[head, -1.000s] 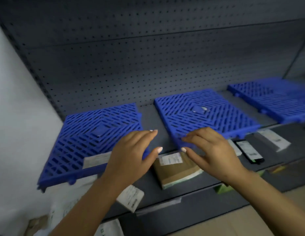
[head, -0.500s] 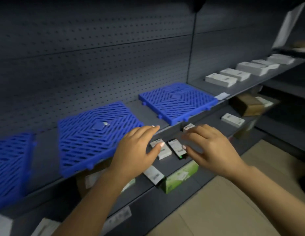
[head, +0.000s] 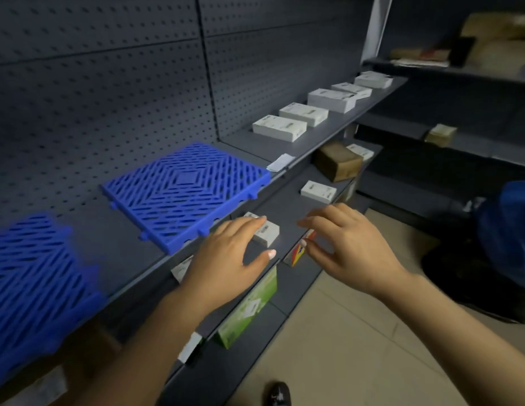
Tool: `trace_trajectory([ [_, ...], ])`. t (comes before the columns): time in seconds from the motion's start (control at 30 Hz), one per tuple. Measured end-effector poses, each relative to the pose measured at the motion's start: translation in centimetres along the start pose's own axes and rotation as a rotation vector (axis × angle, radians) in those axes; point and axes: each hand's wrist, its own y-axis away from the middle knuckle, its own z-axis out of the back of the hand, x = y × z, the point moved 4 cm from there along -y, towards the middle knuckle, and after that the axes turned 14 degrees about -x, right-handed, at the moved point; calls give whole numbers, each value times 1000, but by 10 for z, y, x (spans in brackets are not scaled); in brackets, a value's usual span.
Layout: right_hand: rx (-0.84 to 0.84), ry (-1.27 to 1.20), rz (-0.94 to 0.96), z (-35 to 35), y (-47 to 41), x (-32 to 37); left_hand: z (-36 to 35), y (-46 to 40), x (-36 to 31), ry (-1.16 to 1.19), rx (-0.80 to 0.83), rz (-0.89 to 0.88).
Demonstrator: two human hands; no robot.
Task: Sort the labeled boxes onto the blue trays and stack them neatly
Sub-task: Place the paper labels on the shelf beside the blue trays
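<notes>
1. We see a small white labeled cardboard box (head: 265,231) on the grey metal lower shelf (head: 287,205), below the blue slotted plastic tray (head: 185,191).
2. Left hand (head: 226,259) fingers straight, over the box.
3. Right hand (head: 346,244) fingers relaxed, holding nothing.

dark grey pegboard backing (head: 138,83) rises behind grey metal shelves (head: 328,136). a second shelving unit (head: 460,148) stands at the right, meeting the first in a corner. the floor (head: 343,332) is beige tile. the light is dim.
</notes>
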Motion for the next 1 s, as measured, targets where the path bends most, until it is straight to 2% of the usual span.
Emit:
trace_trajectory([
  [0.27,75,79,-3,-44,-41,-112,-73,-106,22,4,-5,-37],
  [0.53,51,8,9,-79,-82,-189,-112,-180,44,-76,-55,16],
  [0.77,90,-149,120,-142,-129,-246,-147,-222,66,-194,-48,167],
  [0.9,81,-302,185,-178,-154,-267,-158,-234,72,-281,-124,236],
  [1.0,138,-425,272,-206,-167,-269,-165,-236,75,-328,-149,336],
])
